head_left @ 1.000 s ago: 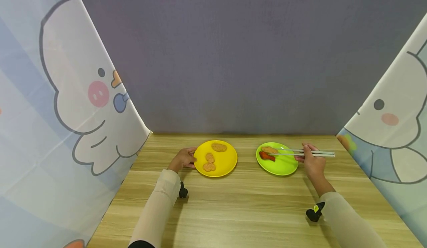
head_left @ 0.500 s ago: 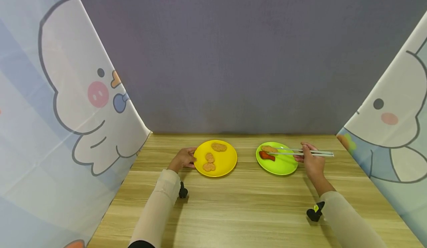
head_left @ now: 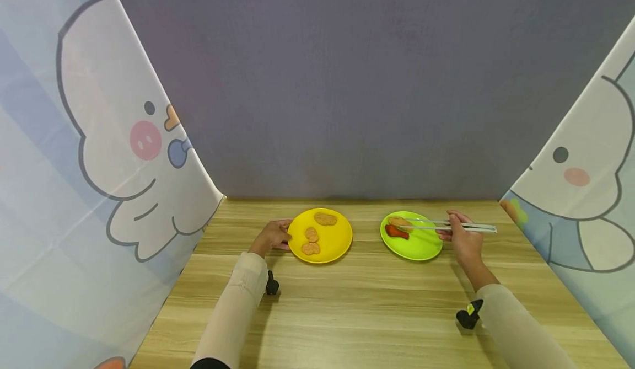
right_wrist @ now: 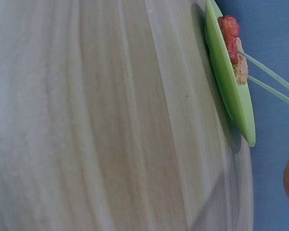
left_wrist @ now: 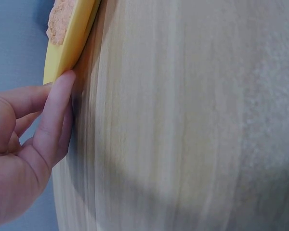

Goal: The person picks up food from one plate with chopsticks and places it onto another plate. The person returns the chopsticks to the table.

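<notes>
My left hand (head_left: 269, 238) pinches the left rim of a yellow plate (head_left: 338, 242), thumb and fingers on its edge in the left wrist view. On that plate lie an oval breaded piece (head_left: 326, 219) and smaller tan nugget-like pieces (head_left: 311, 248). Between the fingers of my right hand (head_left: 466, 241) is a pair of pale chopsticks (head_left: 478, 228), pointing left over a lime green plate (head_left: 421, 249). Their tips are at a tan breaded piece (head_left: 399, 222), beside a red-brown drumstick (head_left: 397, 233). Whether the tips grip the piece I cannot tell.
Both plates stand toward the back of a wood-grain table (head_left: 357, 314), with a gap between them. A grey cloth wall (head_left: 347, 110) rises behind. Cartoon-printed cloth panels (head_left: 119, 137) flank the left and right sides.
The chopstick tips have shifted slightly left over the tan piece on the green plate. My left hand and the yellow plate have stayed put.
</notes>
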Demonstrator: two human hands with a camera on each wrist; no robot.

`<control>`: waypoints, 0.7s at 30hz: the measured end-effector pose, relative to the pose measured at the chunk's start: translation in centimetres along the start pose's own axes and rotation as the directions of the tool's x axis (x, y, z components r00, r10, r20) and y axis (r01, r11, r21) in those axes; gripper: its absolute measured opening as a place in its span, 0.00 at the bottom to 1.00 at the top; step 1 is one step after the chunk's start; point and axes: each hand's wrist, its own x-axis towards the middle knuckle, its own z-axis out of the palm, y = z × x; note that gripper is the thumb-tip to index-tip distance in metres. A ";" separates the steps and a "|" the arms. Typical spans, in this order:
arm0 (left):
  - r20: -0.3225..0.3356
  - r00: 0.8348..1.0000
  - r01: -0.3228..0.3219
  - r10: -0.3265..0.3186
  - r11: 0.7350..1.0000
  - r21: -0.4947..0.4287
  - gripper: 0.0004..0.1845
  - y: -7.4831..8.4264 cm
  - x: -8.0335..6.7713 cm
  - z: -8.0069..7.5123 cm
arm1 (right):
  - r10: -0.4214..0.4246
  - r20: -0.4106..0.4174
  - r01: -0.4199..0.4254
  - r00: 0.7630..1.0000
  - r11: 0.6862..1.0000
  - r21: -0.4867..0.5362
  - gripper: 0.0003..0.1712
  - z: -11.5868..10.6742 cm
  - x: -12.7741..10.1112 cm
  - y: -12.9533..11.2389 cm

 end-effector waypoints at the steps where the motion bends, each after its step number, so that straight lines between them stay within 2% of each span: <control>1: 0.000 1.000 -0.001 0.001 1.000 -0.001 0.35 0.0 0.0 0.0 | -0.001 -0.002 0.001 1.000 1.000 0.008 0.10 0.0 0.1 0.1; 9: -0.008 1.000 -0.004 0.004 1.000 -0.002 0.35 0.1 -0.2 0.1 | -0.024 -0.010 0.024 1.000 0.999 0.025 0.09 0.4 0.5 -0.1; 15: -0.002 1.000 -0.007 0.007 1.000 0.000 0.35 0.1 -0.3 0.0 | -0.037 0.033 0.034 0.999 0.996 0.077 0.12 1.8 -0.1 -1.3; 21: -0.003 1.000 -0.009 0.009 1.000 -0.003 0.35 0.0 -0.2 0.0 | -0.029 0.079 0.024 0.997 0.998 0.054 0.12 2.8 -0.3 -1.2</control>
